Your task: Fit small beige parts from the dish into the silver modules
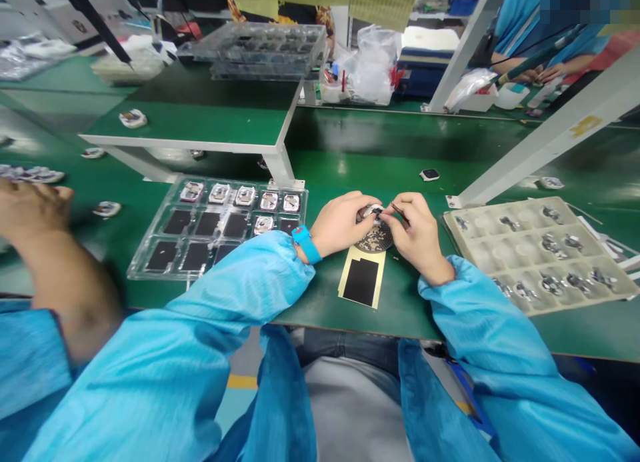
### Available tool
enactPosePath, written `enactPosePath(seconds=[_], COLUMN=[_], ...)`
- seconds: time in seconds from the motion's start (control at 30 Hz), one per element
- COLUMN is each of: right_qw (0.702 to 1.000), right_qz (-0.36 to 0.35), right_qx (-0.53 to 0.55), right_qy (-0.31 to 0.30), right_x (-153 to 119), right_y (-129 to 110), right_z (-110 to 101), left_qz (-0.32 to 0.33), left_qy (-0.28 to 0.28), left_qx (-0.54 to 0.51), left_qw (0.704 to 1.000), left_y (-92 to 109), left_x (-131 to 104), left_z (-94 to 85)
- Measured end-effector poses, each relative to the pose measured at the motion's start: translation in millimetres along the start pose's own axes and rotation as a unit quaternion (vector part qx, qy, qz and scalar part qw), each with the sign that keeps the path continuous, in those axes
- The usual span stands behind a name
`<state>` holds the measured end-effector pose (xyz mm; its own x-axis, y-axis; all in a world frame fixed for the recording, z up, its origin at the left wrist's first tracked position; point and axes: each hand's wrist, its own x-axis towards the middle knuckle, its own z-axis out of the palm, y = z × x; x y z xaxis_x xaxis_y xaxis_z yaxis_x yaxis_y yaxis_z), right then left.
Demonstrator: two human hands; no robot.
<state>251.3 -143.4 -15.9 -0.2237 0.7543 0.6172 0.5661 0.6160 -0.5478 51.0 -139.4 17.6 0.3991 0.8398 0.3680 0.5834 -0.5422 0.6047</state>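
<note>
My left hand (345, 221) is closed round a small silver and black device part (373, 212), holding it above a round dish of tiny pieces (375, 239). Against the part's right side, my right hand (414, 232) pinches a thin dark tool (399, 211), whose tip is too small to make out. A yellow sheet with a black rectangle (361, 282) lies just below the dish. To the left is a clear tray (145, 265) with several white device housings and black pads. A cream tray (517, 254) with several metal parts is at the right.
A raised green shelf (200, 112) with white legs stands at the back left, bearing stacked clear trays (270, 49). A slanted white post (540, 139) rises behind the cream tray. One watch-like device (429, 175) lies beyond my hands. Another person's arm (60, 262) reaches in at the far left.
</note>
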Motion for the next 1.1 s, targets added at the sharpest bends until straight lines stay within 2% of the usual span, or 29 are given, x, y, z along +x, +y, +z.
enactPosePath(seconds=[0.1, 0.17, 0.23, 0.3, 0.37, 0.47, 0.53, 0.6, 0.67, 0.73, 0.83, 0.9, 0.97, 1.1], right_qw=[0.999, 0.999, 0.997, 0.995, 0.994, 0.998, 0.998, 0.997, 0.996, 0.995, 0.994, 0.982, 0.957, 0.903], right_qz=[0.008, 0.016, 0.026, 0.033, 0.033, 0.025, 0.022, 0.021, 0.021, 0.022, 0.066, 0.138, 0.201, 0.253], right_qx=[-0.016, -0.025, -0.030, -0.032, -0.024, 0.010, 0.038, 0.061, 0.084, 0.095, 0.089, 0.118, 0.179, 0.283], right_qy=[-0.029, -0.044, -0.067, -0.092, -0.097, -0.057, -0.039, -0.041, -0.032, -0.008, -0.007, -0.047, -0.110, -0.200], right_x=[0, -1, -1, -2, -3, -2, 0, 2, 1, -1, -5, -6, -6, -6], right_y=[5, 10, 17, 23, 26, 20, 10, -3, -14, -20, -22, -20, -19, -19], right_z=[2, 4, 5, 6, 4, -1, -8, -17, -24, -29, -31, -28, -23, -14], left_qz=[-0.025, -0.058, -0.121, -0.191, -0.214, -0.188, -0.173, -0.193, -0.222, -0.235, -0.231, -0.226, -0.218, -0.204], left_qy=[0.009, 0.012, -0.013, -0.049, -0.054, -0.072, -0.121, -0.152, -0.176, -0.196, -0.186, -0.163, -0.142, -0.116], left_qx=[0.011, 0.038, 0.078, 0.129, 0.157, 0.175, 0.215, 0.293, 0.351, 0.367, 0.360, 0.363, 0.374, 0.410], left_qw=[1.000, 0.998, 0.990, 0.972, 0.963, 0.964, 0.953, 0.924, 0.893, 0.879, 0.885, 0.889, 0.890, 0.882], left_y=[-15, -35, -58, -78, -90, -93, -88, -83, -81, -82, -85, -87, -88, -89], left_x=[17, 38, 62, 81, 87, 71, 50, 28, 10, -1, -6, -6, -6, -7], left_z=[3.5, 4.6, 2.5, -4.5, -18.0, -49.3, -72.0, -89.8, -100.0, -103.3, -101.4, -99.0, -96.7, -93.5])
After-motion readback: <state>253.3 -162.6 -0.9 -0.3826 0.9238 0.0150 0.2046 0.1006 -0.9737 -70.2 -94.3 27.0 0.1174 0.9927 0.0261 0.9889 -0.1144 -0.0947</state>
